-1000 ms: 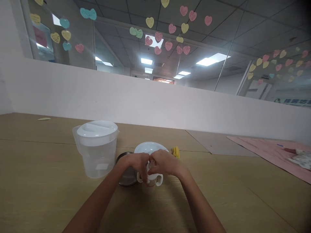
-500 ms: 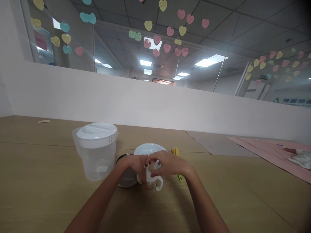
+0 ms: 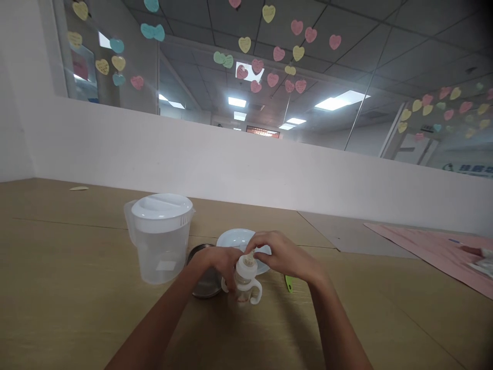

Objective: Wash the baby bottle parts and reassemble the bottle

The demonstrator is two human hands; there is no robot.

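Note:
A clear baby bottle (image 3: 243, 294) with a white collar and curved white side handles stands on the table in front of me. My left hand (image 3: 224, 263) is closed round its left side, fingers against the collar and handle. On top is a pale teat (image 3: 250, 258), pinched between the thumb and fingertips of my right hand (image 3: 280, 253). Right behind the bottle lies a white plate (image 3: 231, 237), partly covered by my hands. A round metal dish (image 3: 206, 287) sits left of the bottle, half hidden by my left hand and forearm.
A translucent lidded pitcher (image 3: 162, 252) stands at the left. Right of the bottle, a green handle (image 3: 288, 283) sticks out from under my right wrist. Pink cloth (image 3: 416, 246) lies at the far right. A low white wall (image 3: 246, 169) runs behind the wooden table (image 3: 77, 288).
My right hand has drawn back to the right and up, from over the bottle's handles to the teat. The collar and teat now show more clearly. The whole view has shifted slightly.

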